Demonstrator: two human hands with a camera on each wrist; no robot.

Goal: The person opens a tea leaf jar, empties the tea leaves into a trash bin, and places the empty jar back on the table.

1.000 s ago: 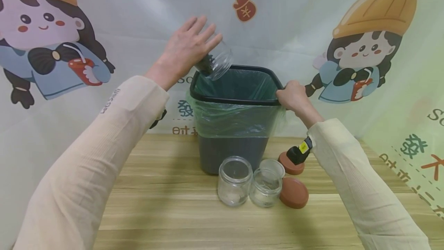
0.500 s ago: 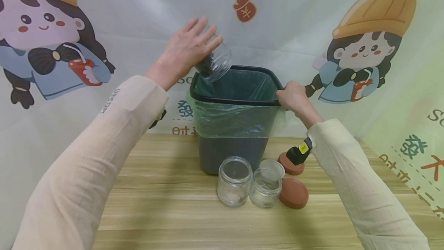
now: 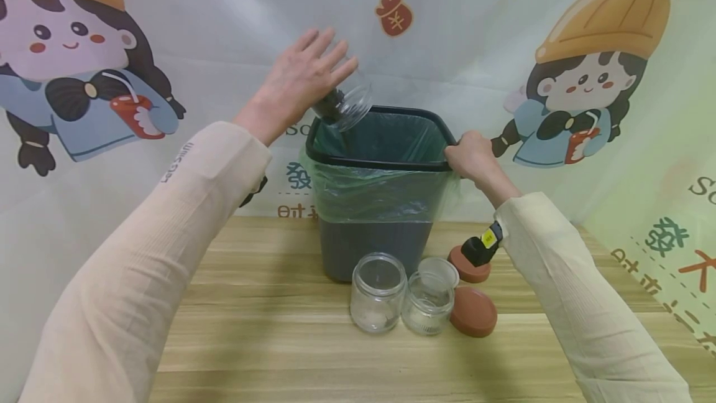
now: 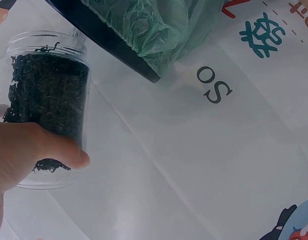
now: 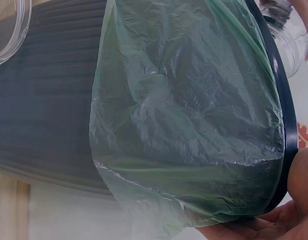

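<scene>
High over the left side of a dark trash bin (image 3: 371, 244), my left hand (image 3: 304, 76) grips a clear jar (image 3: 358, 104) tipped mouth-down toward the opening. The left wrist view shows dark shredded bits like dried tea leaves (image 4: 49, 95) filling most of the jar, with the thumb across its side near the base. A few dark bits (image 3: 345, 140) show just below the jar's mouth, over the bin. My right hand (image 3: 475, 154) holds the bin's black rim (image 3: 386, 163) at the right corner. A thin green bag (image 3: 380, 194) lines the bin and hangs over its outside.
Before the bin on the wooden table (image 3: 279, 353) stand a tall open clear jar (image 3: 378, 303) and a shorter one (image 3: 428, 310), with a clear round piece (image 3: 442, 270) behind. Two reddish-brown lids (image 3: 474, 311) lie to their right. A printed cloth (image 3: 235, 48) hangs behind.
Dark bits now show below the mouth of the tilted jar, where none showed before. The jar has shifted very slightly. My right hand and the bin have stayed in place.
</scene>
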